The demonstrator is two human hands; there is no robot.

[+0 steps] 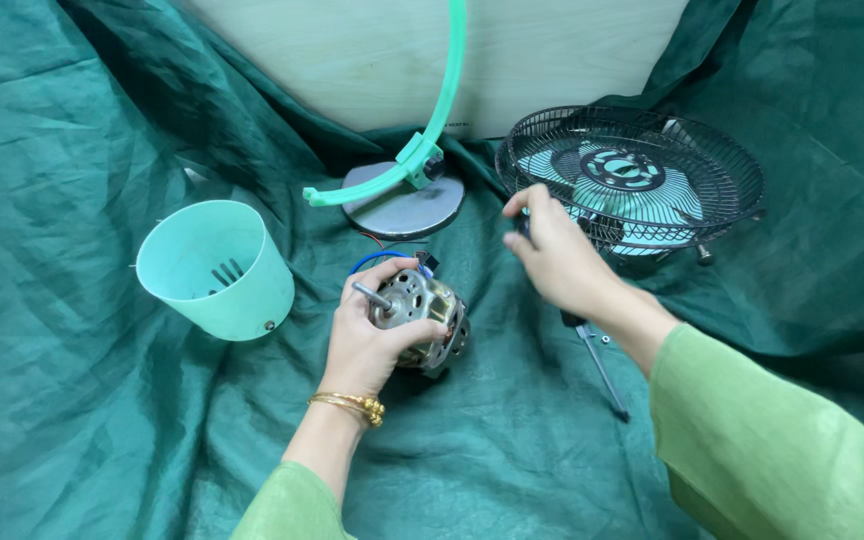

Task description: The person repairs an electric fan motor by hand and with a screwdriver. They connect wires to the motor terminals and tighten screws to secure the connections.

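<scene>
A silver metal fan motor with a short steel shaft [420,312] sits low on the rumpled dark green cloth [72,400], near the middle of the view, its shaft pointing up and to the left. The left hand [367,335] wraps it from the near side: the thumb curls over the top beside the shaft and the fingers close around the casing, gripping it firmly. Thin blue and red wires [377,258] loop out just behind the motor. The left wrist, wearing gold bangles [350,405], comes up from the bottom edge in a light green sleeve.

The right hand [557,255] hovers above the cloth to the right of the motor, fingers pinched shut around the dark handle of a screwdriver [597,365], whose slim metal shank slants down and right beneath the forearm. Its fingertips lie just beside the black wire fan guard with pale teal blades [632,180].

To the left stands a mint plastic cup-shaped housing [217,268], tilted. Behind, a curved mint plastic arm [422,150] rises from a round grey base [402,205].
</scene>
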